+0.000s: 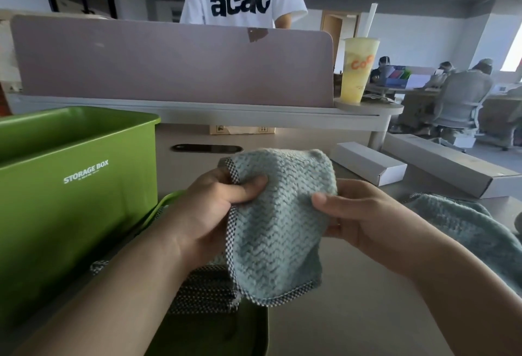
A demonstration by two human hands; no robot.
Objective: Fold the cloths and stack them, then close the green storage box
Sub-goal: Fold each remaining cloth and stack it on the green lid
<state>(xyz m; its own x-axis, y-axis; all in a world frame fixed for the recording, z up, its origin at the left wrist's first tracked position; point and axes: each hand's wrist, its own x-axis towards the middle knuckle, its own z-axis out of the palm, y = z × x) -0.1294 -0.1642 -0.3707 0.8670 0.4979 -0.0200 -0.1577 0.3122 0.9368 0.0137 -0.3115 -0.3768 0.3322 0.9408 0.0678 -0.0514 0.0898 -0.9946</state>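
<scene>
— Teal cloth (282,214), held up off the table between both hands: which step is that, would you say?

— Folding, I'd judge. The left hand (223,206) has its fingers curled round the checked hem on its side, thumb on the front. The right hand (361,214) pinches the opposite side, thumb in front and fingers behind. The cloth hangs between them, doubled or merely bunched, I can't tell which.

— And the next move?

— Probably squaring the edges and bringing it down. Just below the left hand, partly hidden by its wrist, a stack of folded cloths (206,290) sits on what looks like the green lid (214,333). The held one would go on top, so its hem wants lining up first.

— Anything left to fold?

— A loose cloth (466,225) lies on the table (353,313) out beyond the right hand, not folded.

— And the box?

— The green storage box (76,186) stands left of the left hand, near its forearm, open at the top. Closing it must wait until the lid is free of the stack, I'd think.
</scene>
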